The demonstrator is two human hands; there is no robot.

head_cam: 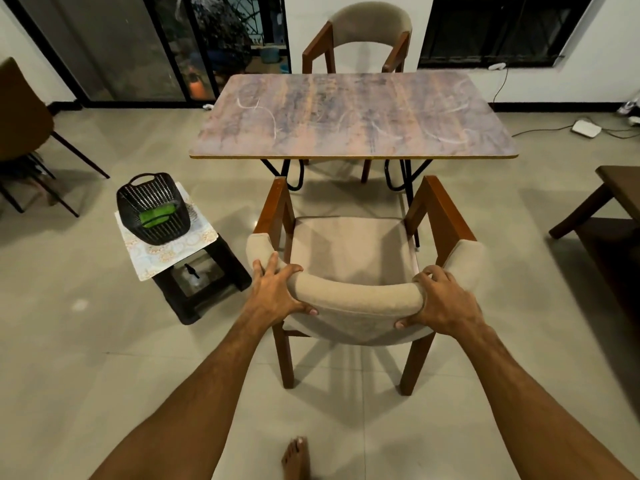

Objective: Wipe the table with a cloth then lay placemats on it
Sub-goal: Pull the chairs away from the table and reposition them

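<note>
The worktop [353, 116], a rectangular board with a mottled purplish-brown surface and pale smear marks, sits in the upper middle of the frame on thin black legs. Just below its near edge stands a wooden armchair [349, 251] with a beige seat, its arms reaching under that edge. Both hands grip the chair's padded backrest [356, 299]. The left hand [273, 292] is curled round the backrest's left bend, fingers over the top and thumb pressed against the rear face. The right hand [446, 303] clamps the right bend the same way. The worktop lies straight ahead of the hands, with the whole seat between them and its front edge. A second armchair [370, 26] faces in from the far side. At centre left, well apart from the left hand, a black slatted basket [138, 199] holds a green cloth [157, 214]. The basket rests on a pale patterned placemat [162, 254], which overhangs a low dark stool [207, 292]; whether more than one mat lies there cannot be told. Bare tiled floor [104, 358] spreads on both sides of the chair and behind it, where a bare foot [296, 459] shows at the bottom edge. A brown chair [20, 112] stands at the left edge and a dark wooden bench [616, 209] at the right edge.
</note>
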